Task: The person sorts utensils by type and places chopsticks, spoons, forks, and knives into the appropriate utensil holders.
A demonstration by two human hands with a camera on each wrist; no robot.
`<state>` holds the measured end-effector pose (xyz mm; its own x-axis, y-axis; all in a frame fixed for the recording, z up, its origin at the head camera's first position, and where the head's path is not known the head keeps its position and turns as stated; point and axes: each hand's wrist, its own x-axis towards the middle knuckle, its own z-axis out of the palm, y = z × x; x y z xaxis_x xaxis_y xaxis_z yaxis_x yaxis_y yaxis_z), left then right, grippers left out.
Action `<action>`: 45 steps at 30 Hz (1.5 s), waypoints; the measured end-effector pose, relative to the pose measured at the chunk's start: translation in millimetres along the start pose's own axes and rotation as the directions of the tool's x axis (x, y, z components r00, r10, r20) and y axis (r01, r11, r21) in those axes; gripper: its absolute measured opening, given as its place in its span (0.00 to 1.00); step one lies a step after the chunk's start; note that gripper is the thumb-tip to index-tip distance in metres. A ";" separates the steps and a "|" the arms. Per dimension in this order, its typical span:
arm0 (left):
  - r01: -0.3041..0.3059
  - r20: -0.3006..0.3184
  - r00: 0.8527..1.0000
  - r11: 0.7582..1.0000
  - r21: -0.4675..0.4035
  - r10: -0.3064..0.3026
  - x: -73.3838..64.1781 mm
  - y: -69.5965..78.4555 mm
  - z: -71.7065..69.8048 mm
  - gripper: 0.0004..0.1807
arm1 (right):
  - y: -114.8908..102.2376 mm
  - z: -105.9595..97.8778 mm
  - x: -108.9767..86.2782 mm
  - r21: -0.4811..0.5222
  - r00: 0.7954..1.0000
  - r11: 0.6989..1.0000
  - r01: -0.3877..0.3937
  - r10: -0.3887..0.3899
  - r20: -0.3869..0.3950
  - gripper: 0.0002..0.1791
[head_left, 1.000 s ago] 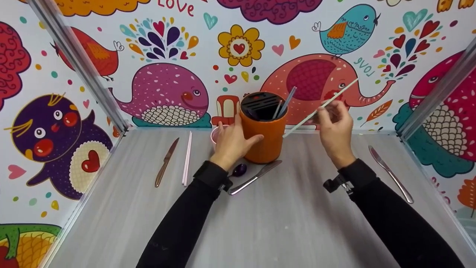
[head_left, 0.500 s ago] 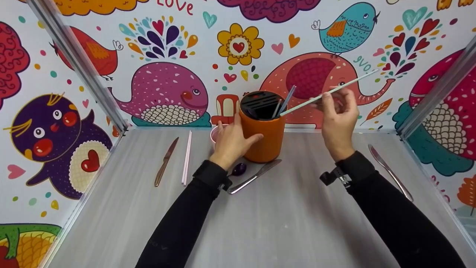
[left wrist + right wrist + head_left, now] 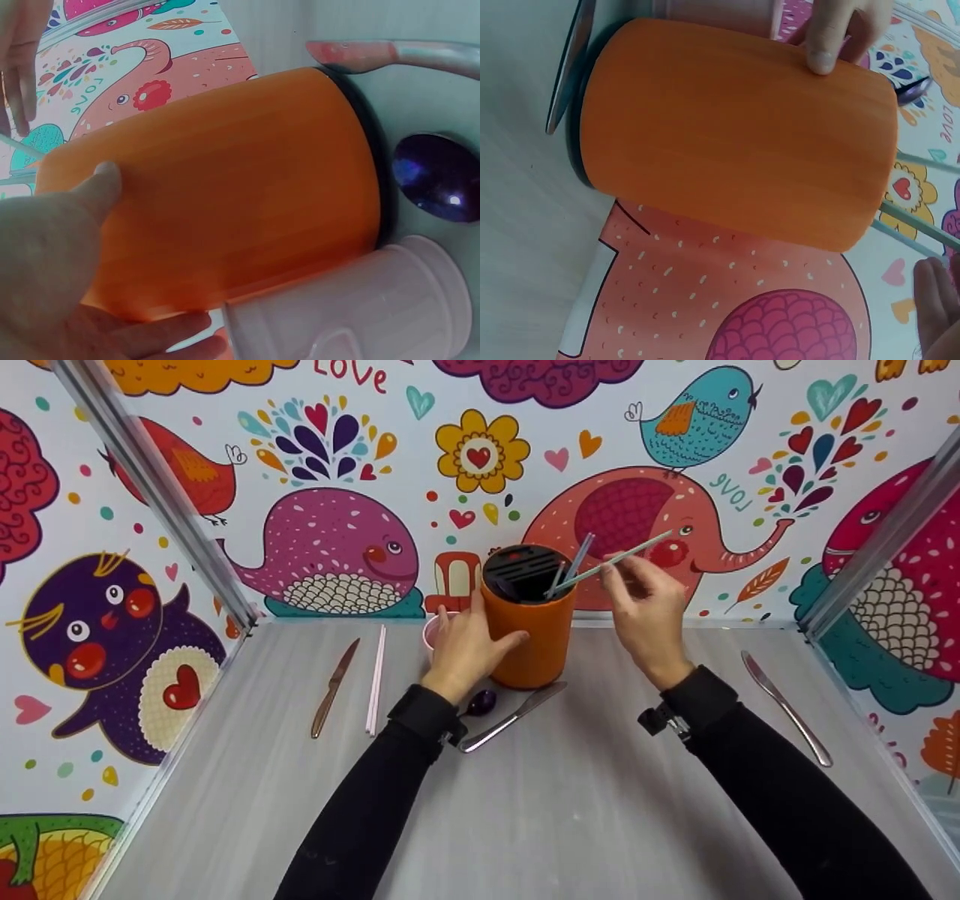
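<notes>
An orange utensil holder (image 3: pixel 536 649) with a black slotted top stands upright on the table near the back wall. My left hand (image 3: pixel 466 654) grips its left side, thumb across the front, as the left wrist view also shows. Between thumb and fingers, my right hand (image 3: pixel 649 615) pinches a pale green straw (image 3: pixel 646 544). The straw slants down to the left, its lower end inside the holder's opening. Translucent bluish straws (image 3: pixel 580 553) poke up from the same opening. Behind my left hand stands a pink cup (image 3: pixel 337 307), beside the holder and mostly hidden in the head view.
A dark purple spoon (image 3: pixel 482 703) and a silver table knife (image 3: pixel 514 718) lie in front of the holder. Further left are a copper-coloured knife (image 3: pixel 335 688) and pink straws (image 3: pixel 377 680). Another knife (image 3: pixel 786 709) lies at right. Patterned walls enclose the back and sides.
My right hand has moved left, first raising the green straw and then bringing its lower end from outside the holder into the opening. My left hand stays on the holder.
</notes>
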<state>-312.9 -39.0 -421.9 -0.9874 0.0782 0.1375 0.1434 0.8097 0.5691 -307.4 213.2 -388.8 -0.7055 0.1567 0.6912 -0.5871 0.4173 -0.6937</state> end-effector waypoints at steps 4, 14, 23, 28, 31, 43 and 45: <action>-0.002 -0.004 1.000 1.000 0.008 0.002 0.4 -1.1 0.7 0.61 | 3.3 8.8 -0.2 -0.107 0.999 0.994 0.024 -0.020 0.035 0.10; -0.003 0.006 1.000 1.000 0.021 0.002 -0.9 -2.0 1.2 0.61 | 8.2 30.5 0.8 -0.247 0.988 0.965 0.087 -0.051 0.147 0.10; -0.013 0.000 1.000 1.000 0.027 0.013 -0.9 -1.9 0.9 0.62 | 10.8 39.2 -3.8 -0.297 0.978 0.955 0.028 0.035 0.207 0.12; -0.009 0.001 1.000 1.000 0.029 0.009 -0.3 -2.0 0.0 0.62 | 8.4 39.0 -1.6 -0.307 0.975 0.951 0.023 0.046 0.215 0.12; -0.009 0.004 1.000 0.999 0.035 0.009 -0.7 -1.7 -0.4 0.62 | 8.1 38.9 0.1 -0.309 0.972 0.951 0.022 0.053 0.231 0.12; -0.012 0.004 1.000 1.000 0.023 0.012 0.2 -2.2 0.9 0.63 | 10.4 34.5 -1.8 -0.254 0.983 0.966 -0.040 0.083 0.162 0.10; -0.011 0.003 1.000 1.000 0.020 0.011 0.9 -2.1 0.7 0.63 | 10.8 33.8 -2.5 -0.251 0.986 0.967 -0.034 0.074 0.152 0.10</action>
<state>-314.1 -40.2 -423.4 -0.9860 0.0887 0.1414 0.1528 0.8205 0.5508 -325.4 187.2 -404.9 -0.7988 0.0493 0.5995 -0.4444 0.6234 -0.6434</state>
